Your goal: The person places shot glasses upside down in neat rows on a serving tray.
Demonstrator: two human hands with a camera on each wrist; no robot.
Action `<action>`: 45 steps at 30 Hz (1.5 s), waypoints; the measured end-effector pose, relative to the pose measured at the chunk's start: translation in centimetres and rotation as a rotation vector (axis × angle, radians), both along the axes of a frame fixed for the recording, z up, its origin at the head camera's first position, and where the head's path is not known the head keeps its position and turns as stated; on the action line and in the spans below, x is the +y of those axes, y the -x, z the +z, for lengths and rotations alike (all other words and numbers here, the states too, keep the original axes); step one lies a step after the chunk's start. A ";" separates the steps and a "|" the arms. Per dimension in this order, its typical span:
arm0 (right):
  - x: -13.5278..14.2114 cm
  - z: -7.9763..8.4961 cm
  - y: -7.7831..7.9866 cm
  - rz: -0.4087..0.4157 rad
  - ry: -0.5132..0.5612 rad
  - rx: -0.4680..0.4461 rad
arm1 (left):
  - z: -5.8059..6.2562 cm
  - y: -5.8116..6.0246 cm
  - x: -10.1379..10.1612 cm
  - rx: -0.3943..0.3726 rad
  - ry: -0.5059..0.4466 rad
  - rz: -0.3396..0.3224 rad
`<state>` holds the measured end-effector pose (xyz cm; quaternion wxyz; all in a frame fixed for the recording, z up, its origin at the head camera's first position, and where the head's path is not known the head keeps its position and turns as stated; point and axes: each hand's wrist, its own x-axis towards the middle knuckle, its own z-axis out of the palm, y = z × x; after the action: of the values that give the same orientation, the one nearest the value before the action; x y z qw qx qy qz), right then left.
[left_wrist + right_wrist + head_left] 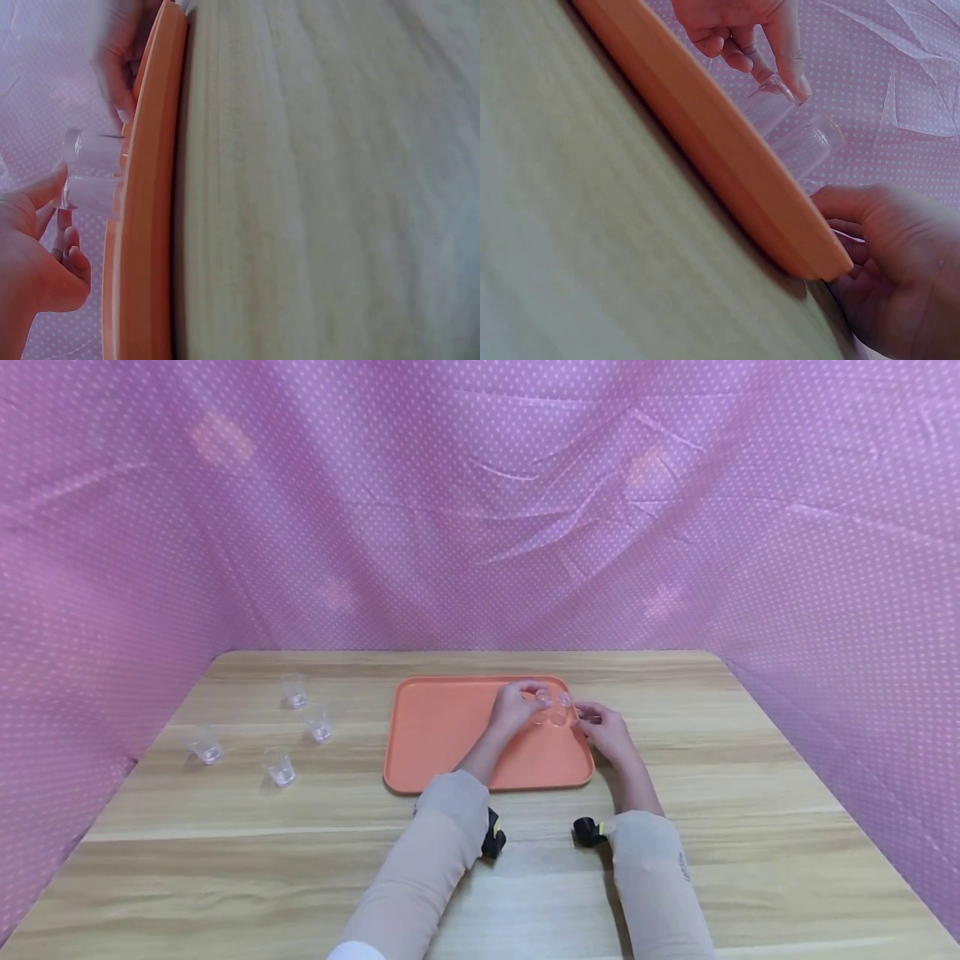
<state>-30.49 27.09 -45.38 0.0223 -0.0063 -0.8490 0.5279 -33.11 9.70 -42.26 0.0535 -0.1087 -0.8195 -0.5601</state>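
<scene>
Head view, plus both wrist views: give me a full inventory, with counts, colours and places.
Tray: 1, orange, on the table
Tray cups: 2 discernible, clear, toward the tray's right end
Loose cups: 4, clear, on the table left of the tray
Table: 1, light wood-grain, under everything
Curtain: pink-purple with pale dots, behind and beside the table
Wrist devices: 2, black, one by each cuff
Sleeves: 2, beige, on the forearms
Left hand: 1, bare, pinching a tray cup
Right hand: 1, bare, at the tray's right edge
</scene>
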 end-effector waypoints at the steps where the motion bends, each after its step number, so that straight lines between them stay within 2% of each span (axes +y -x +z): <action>1: 0.0 0.0 0.0 0.006 -0.002 0.005 | 0.0 0.0 0.0 -0.004 0.001 0.003; 11: 0.0 -0.1 0.0 -0.005 -0.012 0.005 | -0.3 0.1 0.2 -0.013 0.012 0.005; 14: 0.0 -0.1 0.0 -0.004 -0.012 0.006 | -0.3 0.2 0.0 -0.010 0.015 -0.020; 18: -0.1 -0.1 0.1 -0.005 -0.013 0.019 | 0.4 0.2 -0.8 -0.009 0.000 -0.062; 21: -0.2 -0.1 0.1 -0.009 -0.012 0.021 | 1.5 0.1 -1.7 -0.011 -0.015 -0.071; 27: 0.0 -0.1 -0.1 -0.004 -0.005 0.027 | 3.8 -0.5 -4.9 0.018 -0.022 -0.007; 35: 0.2 0.1 -0.2 0.001 -0.036 0.060 | 5.9 -2.8 -11.4 0.168 -0.073 0.107; 38: 0.3 0.1 -0.3 0.006 -0.038 0.058 | 6.2 -3.3 -14.0 0.185 -0.067 0.174; 40: 0.2 0.1 -0.3 0.006 -0.030 0.051 | 4.2 -1.7 -16.3 0.242 -0.051 0.234; 43: 0.1 0.0 -0.2 0.010 -0.013 0.038 | -0.6 1.7 -20.6 0.281 -0.009 0.337; 45: 0.0 -0.1 -0.1 0.013 -0.002 0.031 | -3.5 3.3 -23.3 0.324 0.012 0.388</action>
<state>-30.36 27.07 -45.46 0.0322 0.0073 -0.8491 0.5273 -36.40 -13.63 -45.72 0.2899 -0.0381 -0.8090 -0.5099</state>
